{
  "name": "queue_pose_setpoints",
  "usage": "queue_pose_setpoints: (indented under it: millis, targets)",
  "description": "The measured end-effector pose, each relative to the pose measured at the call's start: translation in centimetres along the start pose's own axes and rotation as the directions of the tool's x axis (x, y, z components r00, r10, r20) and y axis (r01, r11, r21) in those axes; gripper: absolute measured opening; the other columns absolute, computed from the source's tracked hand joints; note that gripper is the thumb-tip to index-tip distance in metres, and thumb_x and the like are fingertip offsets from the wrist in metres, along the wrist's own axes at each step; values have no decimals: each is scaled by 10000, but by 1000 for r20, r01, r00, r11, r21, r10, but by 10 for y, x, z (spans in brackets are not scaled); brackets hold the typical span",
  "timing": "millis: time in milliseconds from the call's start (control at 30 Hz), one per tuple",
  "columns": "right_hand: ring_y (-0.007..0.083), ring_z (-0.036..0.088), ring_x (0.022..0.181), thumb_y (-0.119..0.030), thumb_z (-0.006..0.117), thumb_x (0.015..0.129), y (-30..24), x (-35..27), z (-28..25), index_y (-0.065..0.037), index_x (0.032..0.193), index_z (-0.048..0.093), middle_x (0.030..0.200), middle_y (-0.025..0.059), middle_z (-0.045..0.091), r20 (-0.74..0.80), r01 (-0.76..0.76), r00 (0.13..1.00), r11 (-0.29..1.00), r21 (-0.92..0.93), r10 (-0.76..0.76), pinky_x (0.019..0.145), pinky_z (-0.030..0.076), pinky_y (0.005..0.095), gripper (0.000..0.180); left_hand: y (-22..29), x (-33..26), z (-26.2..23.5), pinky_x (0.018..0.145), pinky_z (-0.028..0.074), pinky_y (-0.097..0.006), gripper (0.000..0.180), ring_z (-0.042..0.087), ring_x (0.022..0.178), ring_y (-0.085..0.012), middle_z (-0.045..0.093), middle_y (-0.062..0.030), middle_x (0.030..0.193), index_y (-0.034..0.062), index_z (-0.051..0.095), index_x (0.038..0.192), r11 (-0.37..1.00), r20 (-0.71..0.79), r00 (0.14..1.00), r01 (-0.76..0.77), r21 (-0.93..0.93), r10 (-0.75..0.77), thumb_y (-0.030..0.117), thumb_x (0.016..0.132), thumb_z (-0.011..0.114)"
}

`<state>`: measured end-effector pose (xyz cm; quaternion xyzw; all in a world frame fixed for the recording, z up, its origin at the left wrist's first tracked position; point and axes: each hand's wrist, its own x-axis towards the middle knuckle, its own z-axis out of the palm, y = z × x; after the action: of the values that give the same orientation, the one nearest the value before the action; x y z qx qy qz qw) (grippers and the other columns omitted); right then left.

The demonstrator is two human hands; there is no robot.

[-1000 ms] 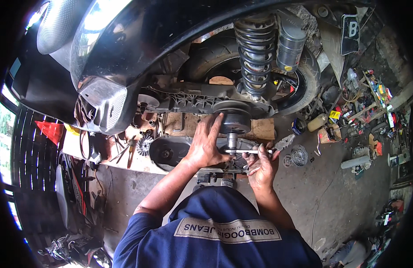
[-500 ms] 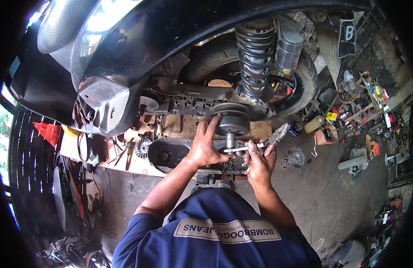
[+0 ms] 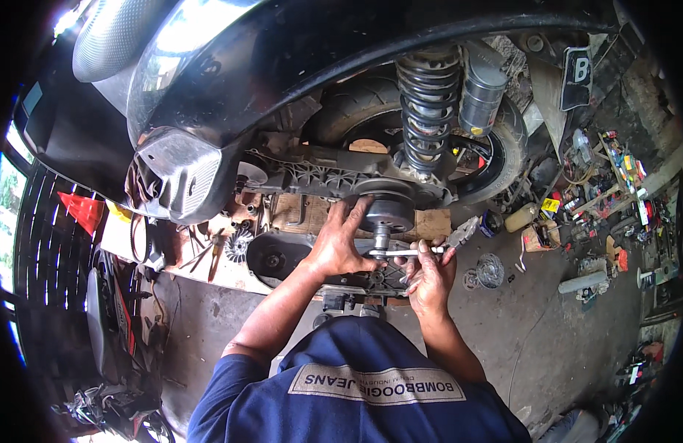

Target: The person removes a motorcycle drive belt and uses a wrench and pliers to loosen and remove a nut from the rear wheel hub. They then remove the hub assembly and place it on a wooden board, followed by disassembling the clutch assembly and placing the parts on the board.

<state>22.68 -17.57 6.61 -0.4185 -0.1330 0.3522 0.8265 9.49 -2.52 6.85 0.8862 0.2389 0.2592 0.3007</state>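
Observation:
A dark round clutch drum (image 3: 388,212) sits at the rear of the scooter's engine case, under the shock absorber. My left hand (image 3: 340,245) grips it, index and middle fingers over its left side and thumb down by the ratchet head. A silver socket (image 3: 382,238) stands against the drum's centre, with a ratchet wrench (image 3: 408,252) on it. Its handle runs right into my right hand (image 3: 431,280), whose fingers are closed round it. Pliers (image 3: 461,232) with reddish grips stick out beyond that hand; whether it also holds them I cannot tell.
Below the drum lies a long grey engine cover (image 3: 282,249) on a board. A finned fan wheel (image 3: 239,245) and a drive belt (image 3: 139,240) are left of it. The rear wheel (image 3: 504,159) stands behind; a clear bowl (image 3: 490,271) rests on the floor at right.
The whole view has shifted slightly. The ratchet handle lies a little more level, and my right hand has moved slightly with it. My left hand stays on the drum.

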Motion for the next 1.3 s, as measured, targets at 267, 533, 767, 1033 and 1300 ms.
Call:
queue_pose_setpoints:
  millis: [267, 533, 767, 1033, 1300]
  targets:
    - [66, 510, 553, -70, 614, 961, -6, 0, 5, -108, 1098, 392, 837, 63, 607, 101, 17, 995, 971, -238, 7, 675, 600, 325, 263, 14, 4, -10, 1037, 435, -499, 1190, 475, 1219, -466, 446, -261, 1303, 91, 309, 1498, 999, 41, 999, 30, 21, -31, 332, 515, 933]
    - [110, 655, 665, -39, 674, 919, -14, 4, 6, -89, 1110, 408, 950, 41, 584, 208, -6, 976, 953, -302, 72, 517, 466, 204, 331, 5, -3, 6, 1067, 420, -499, 1232, 455, 1281, -477, 415, -317, 1386, -4, 282, 1476, 995, -7, 995, 95, 20, -95, 407, 521, 942]
    - [136, 649, 731, -52, 688, 905, -14, 4, -1, -70, 1139, 435, 1197, 107, 564, 306, -28, 948, 982, -187, 85, 592, 531, 252, 345, -1, -4, 6, 1060, 427, -483, 1252, 487, 1258, -462, 461, -305, 1355, -41, 323, 1450, 995, -39, 994, 98, 19, -98, 428, 472, 949]
    - [131, 505, 620, -63, 584, 890, -26, -8, -59, -137, 1096, 531, 869, 53, 582, 18, -328, 945, 943, 59, 328, 595, 445, 338, 225, 0, 0, 3, 1021, 458, -489, 1262, 522, 1212, -446, 477, -264, 1304, 9, 339, 1458, 998, -25, 998, 66, 6, -66, 420, 441, 962]
    - [117, 528, 604, -152, 598, 891, -77, -58, -193, -121, 825, 579, 741, 10, 546, -606, 200, 777, 844, 497, 172, 488, 458, 242, 75, -10, -2, 14, 1028, 469, -478, 1327, 515, 1233, -428, 450, -257, 1332, -14, 310, 1451, 995, -69, 993, 98, -9, -99, 462, 405, 973]
